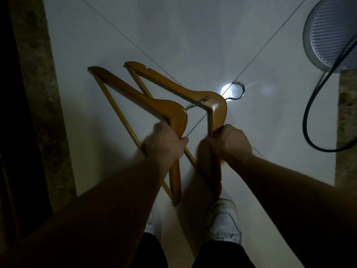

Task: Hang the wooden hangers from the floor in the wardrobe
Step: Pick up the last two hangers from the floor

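Observation:
I hold two wooden hangers above the pale tiled floor. My left hand [166,144] grips the left hanger [139,93] just below its bend, fingers curled round the wood. My right hand [229,142] grips the right hanger [173,84] the same way on its near arm. The right hanger's metal hook [240,91] points away from me, over a bright glare spot on the floor. The left hanger's hook is mostly hidden behind the right hanger. Both hangers are tilted, their far ends pointing up-left in view.
A round ribbed grey stand base [332,33] sits on the floor at the upper right, with a black cable [309,120] looping from it. A dark wooden edge [11,113] and a marbled strip run down the left. My white shoes [224,219] are below.

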The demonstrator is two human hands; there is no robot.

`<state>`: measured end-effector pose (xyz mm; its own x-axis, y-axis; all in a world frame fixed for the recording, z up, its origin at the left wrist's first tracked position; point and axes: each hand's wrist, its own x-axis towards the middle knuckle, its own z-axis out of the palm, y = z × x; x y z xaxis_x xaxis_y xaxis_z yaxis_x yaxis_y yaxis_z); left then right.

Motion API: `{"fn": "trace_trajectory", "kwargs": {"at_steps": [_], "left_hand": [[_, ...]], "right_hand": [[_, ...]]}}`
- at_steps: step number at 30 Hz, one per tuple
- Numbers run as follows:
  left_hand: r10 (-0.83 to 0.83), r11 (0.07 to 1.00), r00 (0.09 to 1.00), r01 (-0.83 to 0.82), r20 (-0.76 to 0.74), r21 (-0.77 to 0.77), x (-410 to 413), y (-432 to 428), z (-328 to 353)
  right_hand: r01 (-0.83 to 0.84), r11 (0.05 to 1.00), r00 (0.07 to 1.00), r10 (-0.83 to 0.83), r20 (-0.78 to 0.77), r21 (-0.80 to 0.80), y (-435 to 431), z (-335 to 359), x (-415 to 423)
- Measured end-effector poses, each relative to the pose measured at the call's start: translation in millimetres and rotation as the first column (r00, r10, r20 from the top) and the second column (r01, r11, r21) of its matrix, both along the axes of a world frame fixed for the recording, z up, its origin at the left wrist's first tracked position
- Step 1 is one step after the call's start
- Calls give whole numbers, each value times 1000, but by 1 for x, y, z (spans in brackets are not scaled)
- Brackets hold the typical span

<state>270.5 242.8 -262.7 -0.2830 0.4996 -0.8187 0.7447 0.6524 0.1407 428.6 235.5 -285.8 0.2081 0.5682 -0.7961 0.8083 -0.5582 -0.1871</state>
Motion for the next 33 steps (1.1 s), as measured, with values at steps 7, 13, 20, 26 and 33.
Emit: {"fn": "trace_trajectory", "kwargs": {"at_steps": [7, 13, 20, 26, 33], "left_hand": [[28, 999, 996, -24, -88, 42, 9, 6, 16], [49, 998, 999, -48, -6, 38, 5, 13, 99], [47, 990, 997, -55, 63, 129, 7, 33, 246], [18, 973, 992, -47, 128, 224, -3, 64, 400], [-46, 930, 972, -42, 229, 364, 2, 100, 583]], "right_hand": [[165, 986, 977, -164, -139, -3, 3, 26, 2], [441, 897, 860, -434, -267, -38, -5, 106, -7], [504, 863, 786, -442, -432, 34, 9, 262, -30], [555, 818, 761, -429, -487, 148, 34, 413, -51], [610, 754, 730, -414, -543, 245, 64, 595, -51]]}}
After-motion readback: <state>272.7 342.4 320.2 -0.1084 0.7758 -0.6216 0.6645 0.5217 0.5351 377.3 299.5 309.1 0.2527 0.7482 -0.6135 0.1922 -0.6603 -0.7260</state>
